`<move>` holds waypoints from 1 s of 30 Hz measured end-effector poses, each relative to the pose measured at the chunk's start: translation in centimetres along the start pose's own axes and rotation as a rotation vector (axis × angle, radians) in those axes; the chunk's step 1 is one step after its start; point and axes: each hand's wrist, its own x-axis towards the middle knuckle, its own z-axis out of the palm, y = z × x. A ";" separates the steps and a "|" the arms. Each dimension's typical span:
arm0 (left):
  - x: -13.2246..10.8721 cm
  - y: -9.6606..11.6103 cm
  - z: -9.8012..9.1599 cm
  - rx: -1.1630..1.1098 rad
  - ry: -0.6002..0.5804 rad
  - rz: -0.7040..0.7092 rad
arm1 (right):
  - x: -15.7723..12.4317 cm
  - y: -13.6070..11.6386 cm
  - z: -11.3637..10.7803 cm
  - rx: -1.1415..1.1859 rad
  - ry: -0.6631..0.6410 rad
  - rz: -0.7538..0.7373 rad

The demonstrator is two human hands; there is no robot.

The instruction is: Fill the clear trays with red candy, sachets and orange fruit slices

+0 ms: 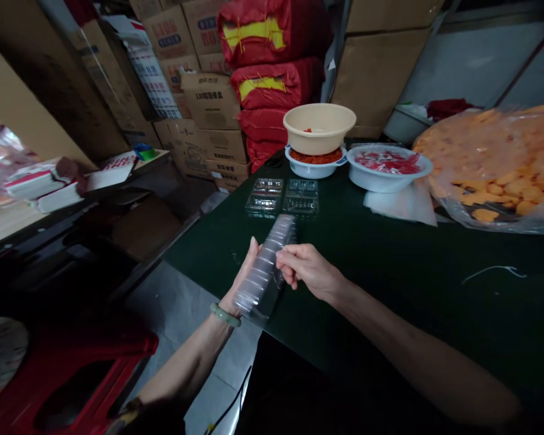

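My left hand [243, 275], with a green bangle on the wrist, cradles a long stack of clear plastic trays [268, 266] from underneath at the near left edge of the dark green table [390, 260]. My right hand [304, 269] is closed in a pinch on the side of the stack, near its middle. Two clear plastic trays [283, 196] lie flat side by side on the table farther out, beyond the stack.
A beige bowl [320, 127] sits stacked on a white bowl of red-orange bits [315, 160]. Beside it is a white bowl of red packets [387, 166]. A large clear bag of orange snacks [498, 163] lies at right. Cardboard boxes and red sacks [272, 66] stand behind. A red stool [68, 374] is at lower left.
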 end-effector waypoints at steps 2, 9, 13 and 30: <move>-0.7 0.2 0.2 -0.072 -0.081 -0.032 | 0.2 -0.2 1.3 0.009 0.006 0.013; -0.6 -1.6 -0.1 -0.110 -0.023 -0.001 | 0.6 2.1 0.8 0.150 -0.090 -0.015; -0.2 -2.2 0.1 -0.168 -0.118 -0.091 | 0.3 2.6 -0.2 0.210 -0.119 -0.001; -0.1 -2.9 1.4 -0.234 -0.051 -0.031 | 0.3 1.1 -0.7 0.077 -0.150 0.032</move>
